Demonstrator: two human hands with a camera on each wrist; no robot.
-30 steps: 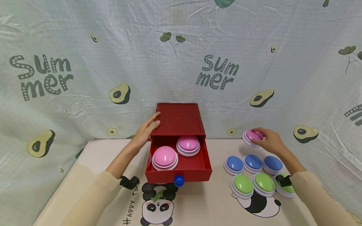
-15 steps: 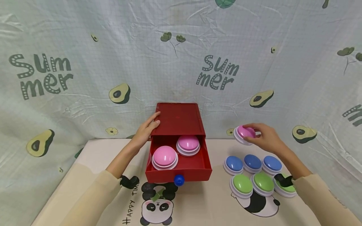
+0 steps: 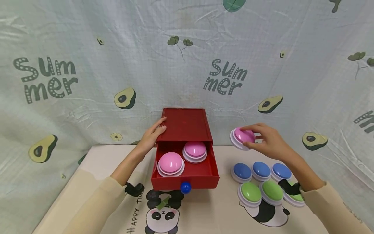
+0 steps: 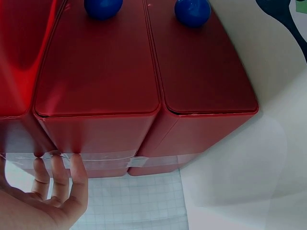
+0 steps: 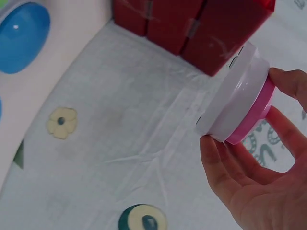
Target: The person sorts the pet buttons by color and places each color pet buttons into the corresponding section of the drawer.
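My right hand [image 3: 268,141] pinches a pink push button with a white base [image 3: 244,135] in the air, above the back of the table and right of the red drawer cabinet [image 3: 184,123]. In the right wrist view thumb and fingers grip the rim of the pink button [image 5: 240,98]. My left hand [image 3: 152,135] rests on the cabinet's left top edge, and the left wrist view shows its fingers against the taped cabinet side [image 4: 96,134]. The pulled-out top drawer [image 3: 185,182] holds two pink buttons, one front left [image 3: 170,162], one back right [image 3: 195,149].
Right of the cabinet lie a row of blue buttons [image 3: 261,169] and a row of green buttons [image 3: 272,190]. A blue knob [image 3: 185,188] sticks out from the drawer front. Behind the table [image 3: 125,214] hangs a printed curtain [image 3: 181,74].
My right hand has carried the pink button leftward and slightly up, toward the cabinet. The left hand and the drawer stay where they were.
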